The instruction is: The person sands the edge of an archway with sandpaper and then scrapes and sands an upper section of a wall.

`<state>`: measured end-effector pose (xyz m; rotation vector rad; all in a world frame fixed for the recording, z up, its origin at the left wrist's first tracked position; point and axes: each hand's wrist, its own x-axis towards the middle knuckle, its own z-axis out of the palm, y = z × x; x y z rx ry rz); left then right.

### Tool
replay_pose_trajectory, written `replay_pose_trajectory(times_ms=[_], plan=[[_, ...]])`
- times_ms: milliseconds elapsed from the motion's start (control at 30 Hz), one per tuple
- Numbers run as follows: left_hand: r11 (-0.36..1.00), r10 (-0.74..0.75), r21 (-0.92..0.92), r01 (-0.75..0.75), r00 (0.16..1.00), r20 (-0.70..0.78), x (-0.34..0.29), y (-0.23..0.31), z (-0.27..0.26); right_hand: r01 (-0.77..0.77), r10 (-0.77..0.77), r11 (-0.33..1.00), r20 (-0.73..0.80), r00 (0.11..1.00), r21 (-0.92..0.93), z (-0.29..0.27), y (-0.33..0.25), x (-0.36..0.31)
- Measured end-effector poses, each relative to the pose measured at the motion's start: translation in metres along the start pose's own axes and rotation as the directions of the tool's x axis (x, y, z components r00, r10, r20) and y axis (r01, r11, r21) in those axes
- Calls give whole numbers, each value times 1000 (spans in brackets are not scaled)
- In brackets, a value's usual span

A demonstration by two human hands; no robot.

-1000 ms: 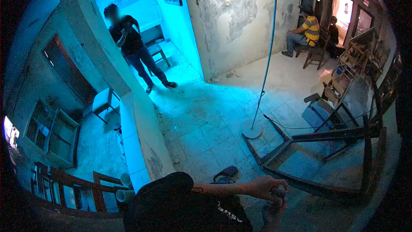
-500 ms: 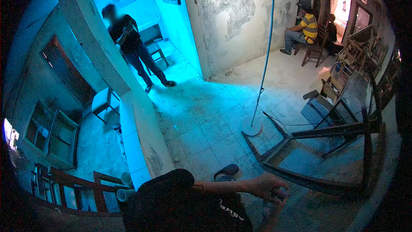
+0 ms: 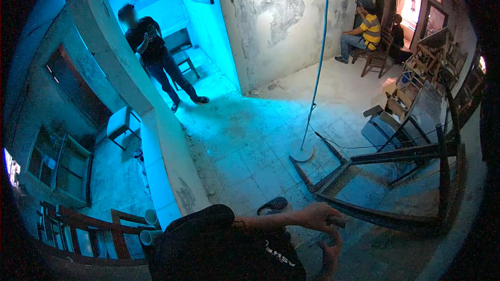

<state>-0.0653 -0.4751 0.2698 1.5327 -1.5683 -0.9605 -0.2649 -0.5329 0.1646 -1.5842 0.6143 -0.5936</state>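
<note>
My left hand reaches across in front of my dark shirt at the lower middle. Its fingers are closed on a small dark block-like object; dim light hides what it is. Just below it is my right hand, with its thumb and a bent finger apart and nothing plain between them. That finger comes close to the left hand; whether they touch I cannot tell. A dark sandal or shoe shows on the tiles beyond my left forearm.
A dark wooden frame lies at right, near a tall floor lamp with a trailing cable. Broken furniture is piled behind. A low wall runs at left. One person stands in blue light; another sits far right.
My hands have moved slightly apart; the left one has turned so the small dark object shows, and the right one has come up into clearer view. The whole view has shifted a little.
</note>
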Motion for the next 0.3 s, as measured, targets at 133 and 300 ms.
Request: replay_pose_trajectory(times_ms=[133, 300], plan=[[1000, -2, 15, 0, 993, 114, 2, -6, 6, -262, 251, 955, -89, 964, -142, 1, 6, -5], [997, 57, 56, -52, 994, -94, -1, -6, 14, -428, 438, 897, -89, 894, 110, -11, 17, -13]])
